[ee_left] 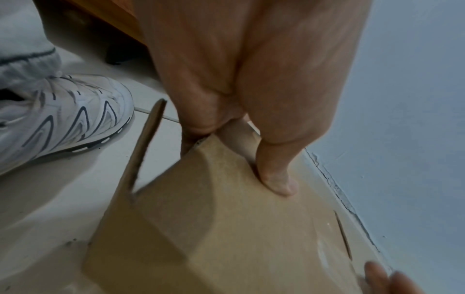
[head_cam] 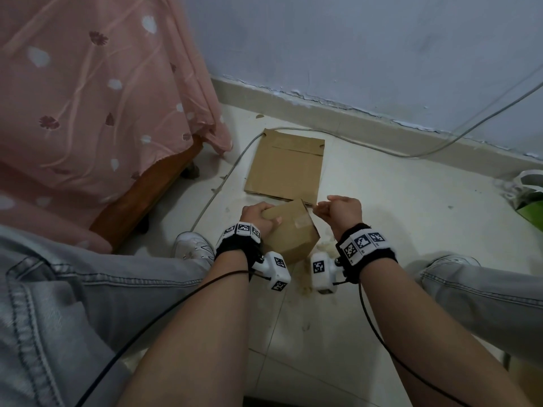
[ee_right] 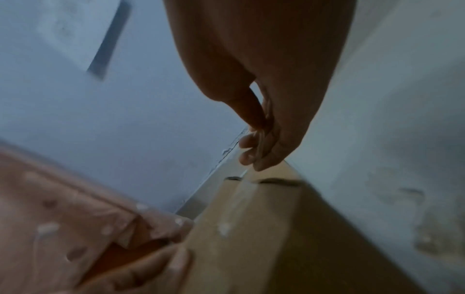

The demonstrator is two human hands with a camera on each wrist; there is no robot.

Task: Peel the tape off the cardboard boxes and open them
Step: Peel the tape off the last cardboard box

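While the left hand [head_cam: 256,216] gripped the small box [head_cam: 289,230] at its left corner, tilted above the floor, the right hand [head_cam: 342,211] pinched clear tape [ee_right: 241,196] just off the box's right edge. Strip ran lengthwise along the top face; only the right wrist view showed it, blurred.

From the head view my left hand [head_cam: 255,216] covers the box [head_cam: 289,235] at its 10 o'clock corner, and the fingers behind it are out of my sight. The right wrist view is smeared; I cannot tell whether my right hand [ee_right: 261,139] pinches tape. At 3 o'clock a green bag [head_cam: 530,198] is cut by the edge. The bed [head_cam: 88,113] runs off at 9 o'clock.
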